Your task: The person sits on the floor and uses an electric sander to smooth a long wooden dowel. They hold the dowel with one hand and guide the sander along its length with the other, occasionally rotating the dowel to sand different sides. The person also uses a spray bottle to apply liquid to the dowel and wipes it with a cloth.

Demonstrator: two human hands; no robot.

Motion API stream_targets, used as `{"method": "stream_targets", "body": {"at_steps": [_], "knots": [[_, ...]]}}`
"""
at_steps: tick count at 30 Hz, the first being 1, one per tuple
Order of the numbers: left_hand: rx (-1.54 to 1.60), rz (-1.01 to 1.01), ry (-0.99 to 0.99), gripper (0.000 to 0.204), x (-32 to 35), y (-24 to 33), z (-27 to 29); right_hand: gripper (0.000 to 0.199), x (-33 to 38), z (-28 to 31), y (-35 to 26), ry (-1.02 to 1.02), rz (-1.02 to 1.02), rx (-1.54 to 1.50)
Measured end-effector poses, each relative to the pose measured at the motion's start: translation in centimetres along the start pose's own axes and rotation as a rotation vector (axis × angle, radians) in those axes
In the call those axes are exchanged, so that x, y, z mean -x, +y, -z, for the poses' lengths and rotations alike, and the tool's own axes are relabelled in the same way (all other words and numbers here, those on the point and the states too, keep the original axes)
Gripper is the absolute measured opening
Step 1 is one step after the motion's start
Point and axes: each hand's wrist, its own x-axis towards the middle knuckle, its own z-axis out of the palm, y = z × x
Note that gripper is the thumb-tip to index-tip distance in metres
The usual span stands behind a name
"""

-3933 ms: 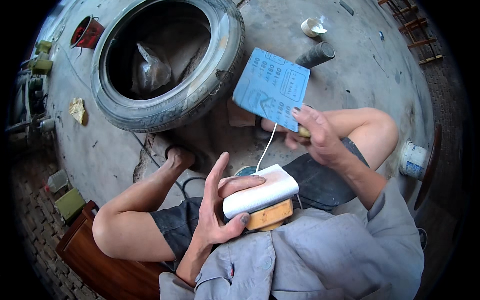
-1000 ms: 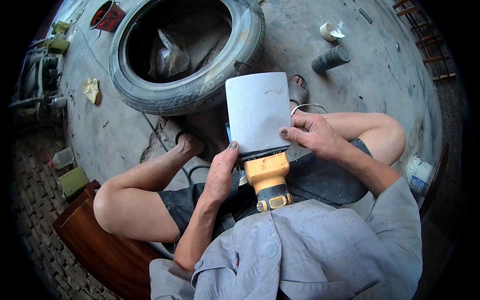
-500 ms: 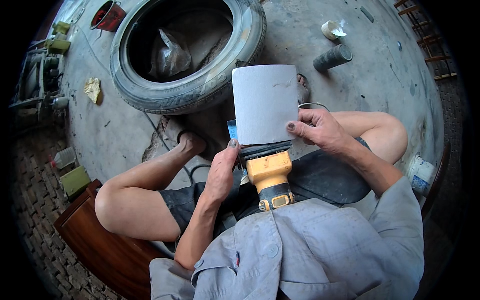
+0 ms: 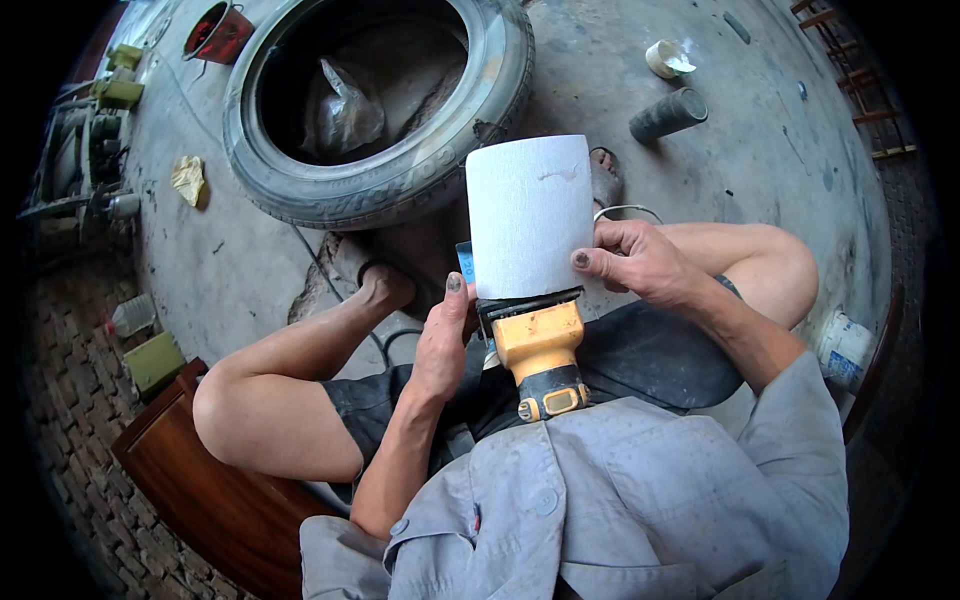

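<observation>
A white sheet of sandpaper (image 4: 530, 210) stands curved over the pad of a yellow and black power sander (image 4: 540, 340), which lies between my legs against my shirt. My right hand (image 4: 640, 262) pinches the sheet's right edge, thumb in front and fingers mostly behind. At the sheet's lower left corner is my left hand (image 4: 445, 335), thumb pointing up and fingers curled behind, partly hidden. A blue strip with print (image 4: 465, 262) shows just above that thumb, behind the sheet's left edge. The sander's pad is largely covered by the sheet.
Beyond my feet lies a big tyre (image 4: 375, 205) with a clear plastic bag (image 4: 345, 110) inside. A dark cylinder (image 4: 668, 114) and a small roll (image 4: 667, 60) are at the far right. A red bucket (image 4: 220, 35) stands far left. A cable (image 4: 318, 262) crosses the concrete floor.
The sheet has bowed more, its lower edge dropping slightly toward the sander pad. My left thumb has lifted off its lower left corner; my right hand keeps its pinch.
</observation>
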Motion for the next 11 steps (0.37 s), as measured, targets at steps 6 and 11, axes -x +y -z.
{"method": "stream_targets", "body": {"at_steps": [6, 11], "knots": [[-0.028, 0.006, 0.002, 0.081, 0.0, 0.2, -0.1, 0.036, -0.2, -0.2, 0.2, 0.017, 0.028, 0.104], [-0.139, 0.038, -0.029, 0.079, 0.2, 0.6, 0.2, 0.033, -0.5, 0.1, 1.6, 0.070, 0.157, 0.273]]}}
